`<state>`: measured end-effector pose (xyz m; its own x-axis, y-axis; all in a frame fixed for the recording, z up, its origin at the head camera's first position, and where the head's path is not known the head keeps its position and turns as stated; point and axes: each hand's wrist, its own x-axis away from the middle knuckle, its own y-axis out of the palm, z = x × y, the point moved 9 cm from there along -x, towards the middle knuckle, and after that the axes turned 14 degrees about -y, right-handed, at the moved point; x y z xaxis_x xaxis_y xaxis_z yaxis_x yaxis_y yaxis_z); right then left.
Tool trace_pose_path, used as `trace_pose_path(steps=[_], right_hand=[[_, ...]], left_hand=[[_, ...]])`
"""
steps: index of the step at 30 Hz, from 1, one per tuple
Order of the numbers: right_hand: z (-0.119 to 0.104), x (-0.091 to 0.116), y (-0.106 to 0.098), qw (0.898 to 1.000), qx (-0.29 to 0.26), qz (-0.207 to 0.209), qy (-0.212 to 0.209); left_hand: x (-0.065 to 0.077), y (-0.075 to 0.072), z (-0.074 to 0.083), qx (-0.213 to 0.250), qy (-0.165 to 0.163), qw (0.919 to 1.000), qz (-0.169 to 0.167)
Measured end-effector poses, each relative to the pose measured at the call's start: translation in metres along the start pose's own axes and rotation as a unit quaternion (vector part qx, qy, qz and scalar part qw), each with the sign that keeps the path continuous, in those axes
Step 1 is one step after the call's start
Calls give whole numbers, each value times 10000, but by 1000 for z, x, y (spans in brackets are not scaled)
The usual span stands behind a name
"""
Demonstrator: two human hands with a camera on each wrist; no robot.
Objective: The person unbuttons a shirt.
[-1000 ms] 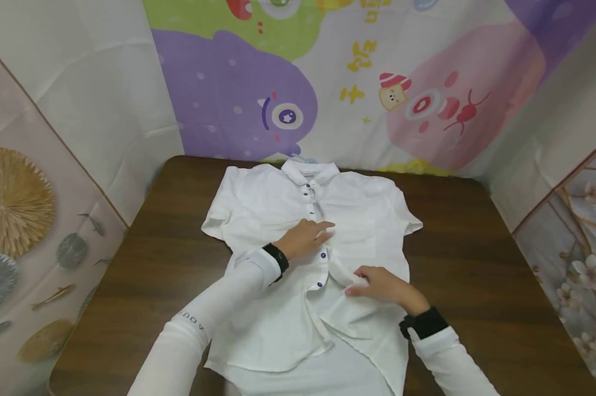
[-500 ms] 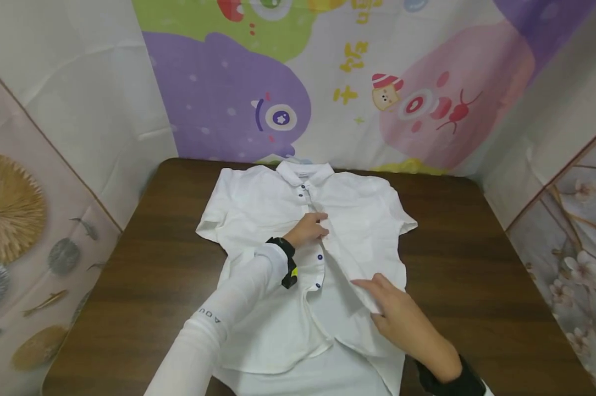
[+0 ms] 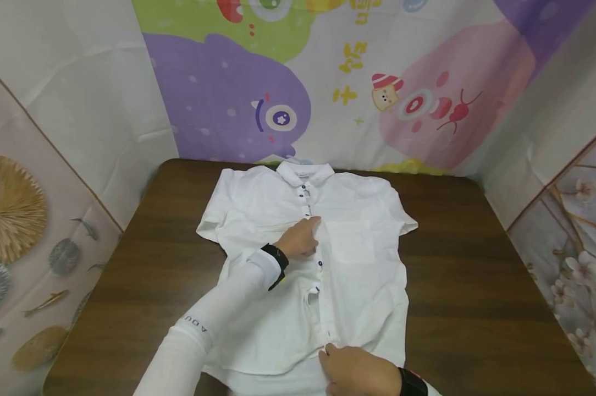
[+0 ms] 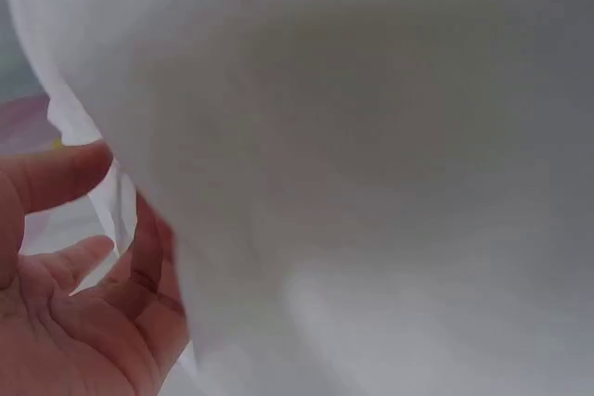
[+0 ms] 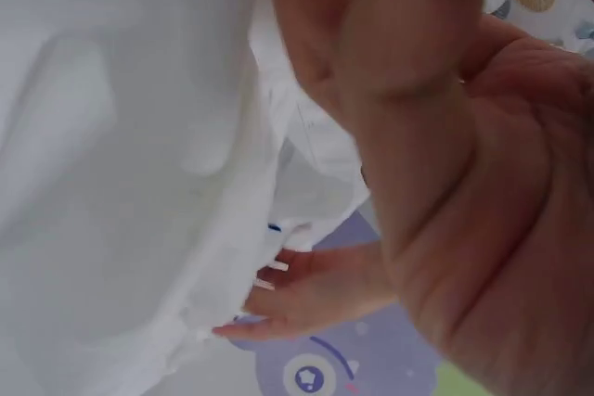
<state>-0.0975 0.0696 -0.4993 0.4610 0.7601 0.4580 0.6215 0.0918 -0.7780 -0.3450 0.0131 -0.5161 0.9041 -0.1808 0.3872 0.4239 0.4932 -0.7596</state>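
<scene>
I am looking down on a white short-sleeved shirt (image 3: pixel 327 242) that is lying face up, collar away from me, across the middle of a dark wooden table (image 3: pixel 476 275). The left hand (image 3: pixel 298 239) is resting on the shirt's chest beside the row of dark buttons (image 3: pixel 320 263), its fingertips tucked at the edge of the placket; from the left wrist camera the fabric is filling nearly the whole picture, and the fingers (image 4: pixel 65 173) are showing straight and loose beside a fold, so I am reading that hand as relaxed and pressing, not gripping. The right hand (image 3: pixel 359 371) is sitting at the shirt's lower hem, partly cut off by the bottom edge of the head view. Its fingertips are hidden under the cloth there, and the right wrist picture is a blur of palm and fabric, so I cannot tell whether it is pinching the hem or merely touching it. A cartoon-printed backdrop (image 3: pixel 278 82) is hanging behind the table.
</scene>
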Motion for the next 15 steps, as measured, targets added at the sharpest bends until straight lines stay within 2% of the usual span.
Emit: trace_pose_path(steps=[2, 4, 6, 9, 11, 13, 15], right_hand=[[2, -4, -8, 9992, 114, 378, -15], [9, -8, -19, 9956, 132, 908, 161], [18, -12, -29, 9887, 192, 1427, 421], [34, -20, -32, 9804, -222, 1811, 739], [40, -27, -31, 9763, -668, 1955, 642], [40, -34, -32, 9695, -1168, 2134, 300], [37, -38, -35, 9585, -1609, 2351, -135]], left_hand=[[5, -6, -5, -403, 38, 9989, 240], [9, -12, -13, -828, -5, 9947, 613], [13, -21, -23, -1191, -68, 9869, 1083], [15, -33, -45, -1540, -304, 9724, 1727], [15, -42, -61, -1581, -449, 9653, 2028], [14, -50, -80, -1421, -637, 9647, 2123], [13, -55, -96, -1242, -803, 9670, 2074]])
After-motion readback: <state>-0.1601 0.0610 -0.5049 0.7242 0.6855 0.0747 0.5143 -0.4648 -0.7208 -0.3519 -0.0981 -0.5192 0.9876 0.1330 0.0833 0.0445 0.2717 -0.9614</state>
